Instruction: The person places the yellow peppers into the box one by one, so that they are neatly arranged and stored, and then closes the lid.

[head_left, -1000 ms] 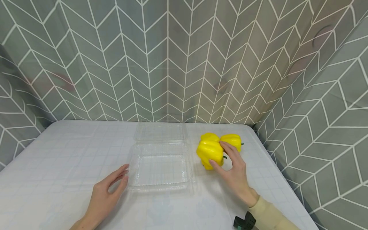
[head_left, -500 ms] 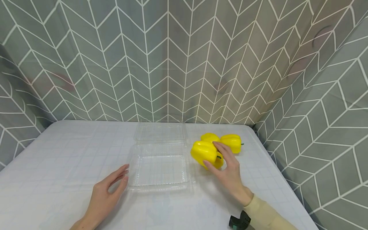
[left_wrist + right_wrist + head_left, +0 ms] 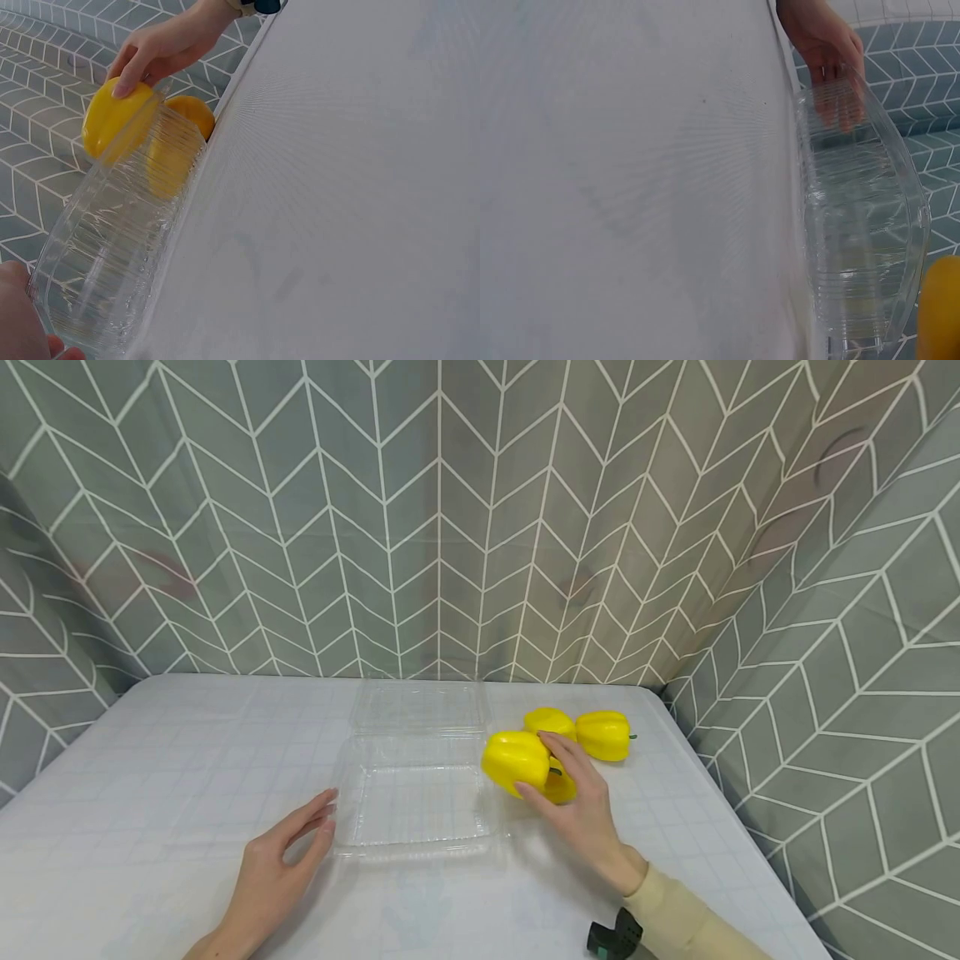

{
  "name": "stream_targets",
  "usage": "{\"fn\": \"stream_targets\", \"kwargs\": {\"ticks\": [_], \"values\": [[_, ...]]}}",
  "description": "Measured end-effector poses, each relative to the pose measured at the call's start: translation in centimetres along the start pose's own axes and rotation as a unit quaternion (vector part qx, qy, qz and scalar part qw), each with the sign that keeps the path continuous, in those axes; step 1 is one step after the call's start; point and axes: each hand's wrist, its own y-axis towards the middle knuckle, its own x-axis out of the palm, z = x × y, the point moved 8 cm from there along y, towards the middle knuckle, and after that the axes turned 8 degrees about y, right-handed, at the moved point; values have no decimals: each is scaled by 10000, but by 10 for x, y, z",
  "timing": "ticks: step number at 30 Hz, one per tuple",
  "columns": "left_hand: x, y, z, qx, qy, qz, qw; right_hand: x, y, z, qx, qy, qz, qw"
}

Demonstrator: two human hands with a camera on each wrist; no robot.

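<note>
My right hand grips a yellow bell pepper by its stem end, thumb on the near side and fingers on the far side. The pepper is raised beside the right rim of a clear plastic clamshell container. The container lies with its lid folded back; no pepper is inside it. My left hand rests its nearly straight fingers against the container's left side. In the left wrist view, the held pepper is above the container's far end. Only part of the pepper shows in the right wrist view.
Another yellow pepper lies below the held one, partly hidden by it. Two more, a far pepper and a right pepper, lie behind on the white-covered table. A patterned curtain stands along the table's back edge.
My right hand has carried the held pepper left, away from the other peppers and up to the container's right rim. My left hand and the container have stayed in place.
</note>
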Motion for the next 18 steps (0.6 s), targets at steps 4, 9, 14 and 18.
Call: {"fn": "stream_targets", "kwargs": {"ticks": [4,9,14,18], "values": [[0,0,0,33,-32,8,10000,4,1,-2,65,50,-61,9999],[0,-1,-1,61,-30,17,10000,9,2,-4,56,166,-128,9998],[0,-1,0,99,-56,29,9999,13,4,-6,-49,285,-158,9995],[0,-1,-1,66,-39,12,10000,17,5,-8,-70,285,-177,9994]]}}
